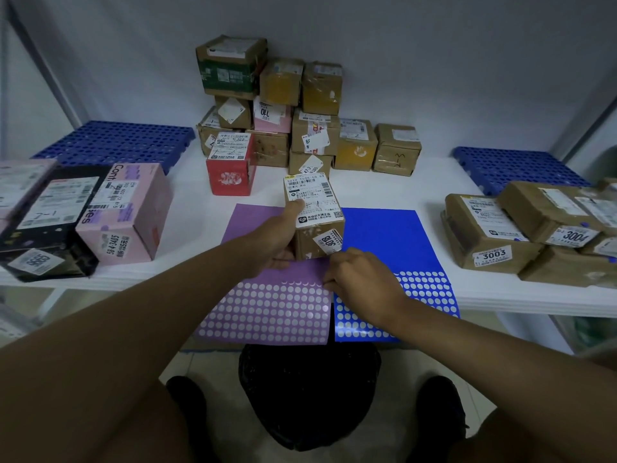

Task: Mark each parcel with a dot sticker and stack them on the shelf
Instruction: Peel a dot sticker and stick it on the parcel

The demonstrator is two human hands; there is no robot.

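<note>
**Peeling a dot off the purple sheet while the other hand holds the box**

Peeling is the fiddly bit here, so start at the near end. The right hand (362,282) is down on the top right edge of the purple dot sticker sheet (267,312), fingers curled and tips tucked at the edge. I honestly can't tell whether it has a dot pinched yet. My read: lift the dot by one edge with a fingernail and roll it off slowly, because the sheet hangs partly over the shelf edge (534,302) and will flop if you yank. The blue dot sticker sheet (384,235) lies right under and beyond that hand's wrist, so watch you grab from the colour you mean.

Just past the right hand, nearly touching it, the left hand (275,237) grips a small brown parcel (315,212), thumb on the top label, fingers wrapped under the near side. Keep it steady and low so the dot only travels a short hop. I'd stick it on bare cardboard, not over the barcode or the number tag.

Further out, beyond both hands, the stack of marked-looking boxes (283,121) sits against the wall; that's probably where this one goes. Unsorted parcels (521,232) wait off to the right, a pink box (123,212) to the left.
</note>
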